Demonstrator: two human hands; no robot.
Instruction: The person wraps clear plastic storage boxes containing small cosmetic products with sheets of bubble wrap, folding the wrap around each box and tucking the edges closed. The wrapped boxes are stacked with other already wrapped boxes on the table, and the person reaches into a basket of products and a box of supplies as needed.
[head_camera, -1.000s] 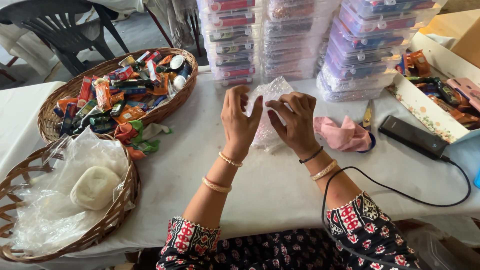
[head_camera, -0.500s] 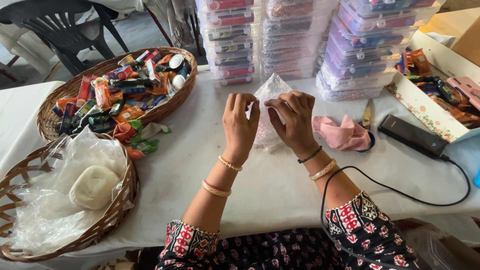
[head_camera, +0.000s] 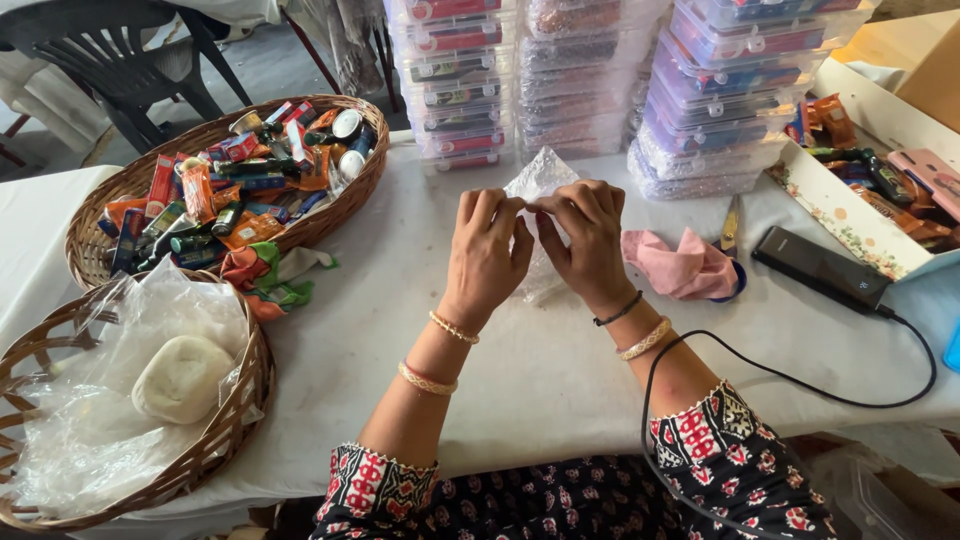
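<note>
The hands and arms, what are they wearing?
The left hand has two gold bangles on its wrist and forearm, one with red in it. The right hand wears a thin black band and a gold bangle. Both sleeves are dark cloth with red and white patterned cuffs.

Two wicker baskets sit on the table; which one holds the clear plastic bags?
The nearer basket, at the table's front-left corner: it holds crumpled clear plastic and a pale round lump. The farther basket is heaped with small colourful packets.
</note>
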